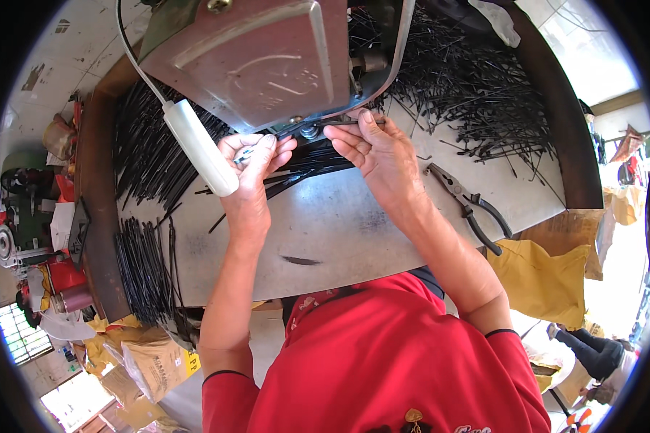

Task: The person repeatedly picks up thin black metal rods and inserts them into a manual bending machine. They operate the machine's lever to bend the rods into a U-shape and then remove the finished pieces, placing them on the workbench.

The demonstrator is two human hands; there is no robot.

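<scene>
Far L, slim, straight blk rods [144,267] bundled on smooth grey surface [325,227]. Next, smooth white tubular lamp [201,148], then L hand [247,169], fingers curled; can't tell what it grips. Boxy maroon machine housing [260,58] above. Under its edge, thin dark rod [343,123] at R hand [379,148]'s fingertips, pinched w/ thumb. Blk-handled pliers [468,198], tangled wiry rods [477,94] far R.

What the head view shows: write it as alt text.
A person's left hand and right hand are close together at a maroon machine, the right pinching a thin dark rod. Heaped black rods and pliers lie on the metal table.
</scene>
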